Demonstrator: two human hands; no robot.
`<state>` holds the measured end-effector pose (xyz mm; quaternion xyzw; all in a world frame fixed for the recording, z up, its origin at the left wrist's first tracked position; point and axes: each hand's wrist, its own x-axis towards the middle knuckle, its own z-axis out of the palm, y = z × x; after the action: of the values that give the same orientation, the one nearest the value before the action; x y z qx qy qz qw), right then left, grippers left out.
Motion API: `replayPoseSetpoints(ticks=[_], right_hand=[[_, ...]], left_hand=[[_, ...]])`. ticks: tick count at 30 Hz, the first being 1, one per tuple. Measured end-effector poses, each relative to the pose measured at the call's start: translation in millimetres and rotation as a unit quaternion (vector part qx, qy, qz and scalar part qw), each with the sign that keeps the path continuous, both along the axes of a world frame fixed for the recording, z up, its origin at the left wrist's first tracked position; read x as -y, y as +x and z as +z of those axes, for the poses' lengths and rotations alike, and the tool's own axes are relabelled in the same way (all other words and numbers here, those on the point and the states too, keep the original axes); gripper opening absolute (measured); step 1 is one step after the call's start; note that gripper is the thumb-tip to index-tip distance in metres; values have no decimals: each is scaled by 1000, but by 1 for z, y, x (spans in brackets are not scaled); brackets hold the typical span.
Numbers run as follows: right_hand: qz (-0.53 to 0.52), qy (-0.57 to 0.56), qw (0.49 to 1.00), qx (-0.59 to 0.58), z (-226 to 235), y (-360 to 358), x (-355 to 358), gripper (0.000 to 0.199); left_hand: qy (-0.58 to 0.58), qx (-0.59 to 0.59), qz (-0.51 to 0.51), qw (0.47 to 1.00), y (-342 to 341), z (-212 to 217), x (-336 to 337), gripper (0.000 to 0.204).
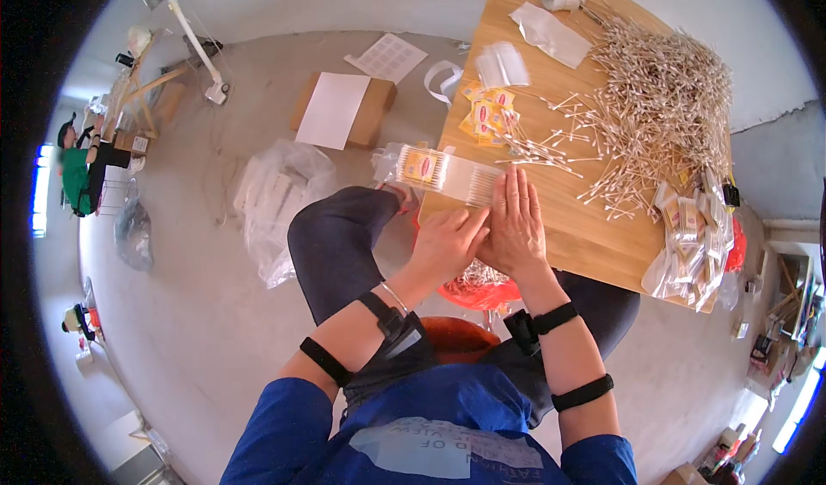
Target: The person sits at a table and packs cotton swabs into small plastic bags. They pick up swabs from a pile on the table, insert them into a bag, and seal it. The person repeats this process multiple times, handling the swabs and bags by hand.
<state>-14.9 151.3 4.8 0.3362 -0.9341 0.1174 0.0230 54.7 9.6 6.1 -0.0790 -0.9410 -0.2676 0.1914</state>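
Head view: flat, spread hands (490, 231) touch the clear swab packet (440, 172) just beyond.

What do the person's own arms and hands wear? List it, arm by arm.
Both arms come out of blue sleeves pushed up above the elbow. Left forearm: two black straps, one carrying a small dark device, plus a thin silver bangle at the wrist. Right forearm: two black straps, the upper with a small black box. Left hand and right hand are bare, gloveless.

single head-worn fisheye view, looking steeply down, close over lap and wooden table (594, 227) edge
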Motion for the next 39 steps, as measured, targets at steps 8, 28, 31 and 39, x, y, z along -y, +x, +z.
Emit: replayPoseSetpoints(ticks=[8, 28, 31, 39], right_hand=[[12, -44, 999, 1, 1, 1, 0, 90], [5, -2, 1000, -23, 4, 1, 2, 81], [5, -9, 1000, -14, 3, 1, 1, 83], [-2, 5, 1000, -12, 3, 2, 2, 80]], left_hand=[[-53, -13, 7, 998, 0, -7, -1, 34], [-61, 47, 17, 997, -2, 0, -5, 43], [-74, 35, 14, 997, -4, -3, -4, 42], [-54, 38, 21, 998, -6, -4, -5, 39]])
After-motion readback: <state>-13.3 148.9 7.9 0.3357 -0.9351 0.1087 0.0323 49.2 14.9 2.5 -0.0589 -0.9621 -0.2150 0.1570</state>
